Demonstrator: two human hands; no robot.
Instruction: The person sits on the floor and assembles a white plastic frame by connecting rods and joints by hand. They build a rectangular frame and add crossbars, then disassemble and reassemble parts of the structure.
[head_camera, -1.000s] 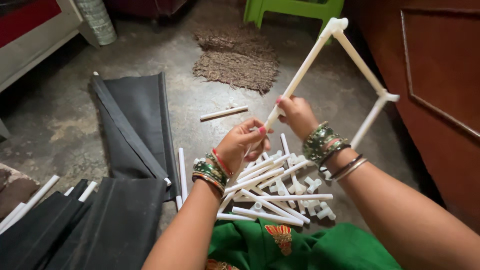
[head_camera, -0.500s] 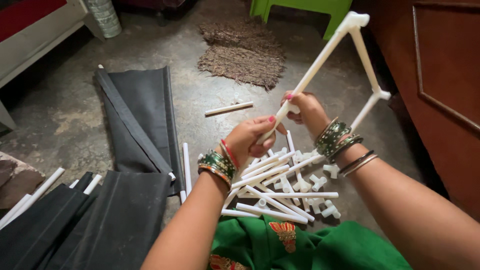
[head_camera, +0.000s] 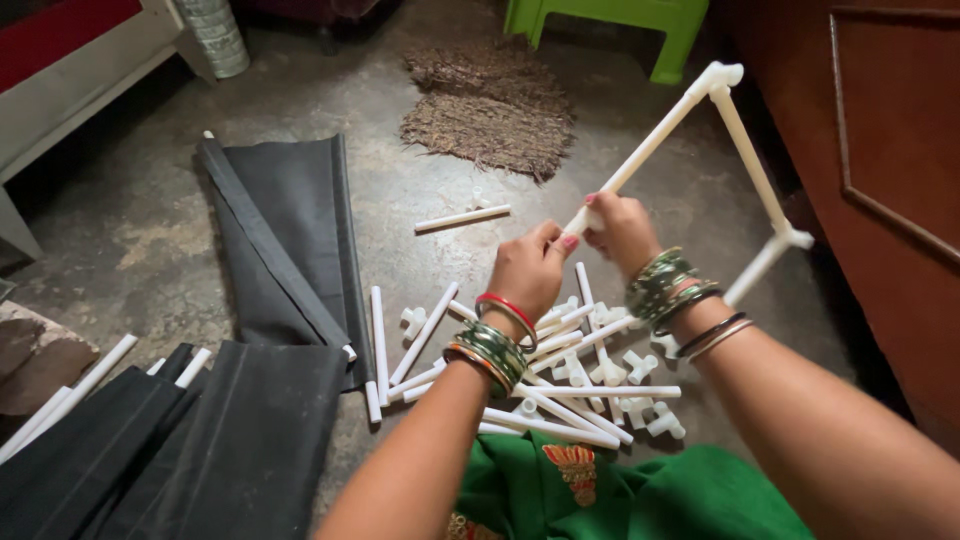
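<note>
Both hands meet at the lower end of a white pipe frame (head_camera: 700, 150), held raised above the floor (head_camera: 150, 230). The left hand (head_camera: 530, 270) is curled, fingertips pinching the tube end; the right hand (head_camera: 625, 232) is closed around the same tube just beside it. The frame consists of three tubes joined by two corner fittings, rising toward a brown wooden door (head_camera: 890, 150). Beneath the hands lies a pile of loose white tubes and connectors (head_camera: 560, 390). Black fabric panels (head_camera: 285, 240) lie to the left; a woven mat (head_camera: 490, 110) and a green stool (head_camera: 610, 20) lie beyond.
</note>
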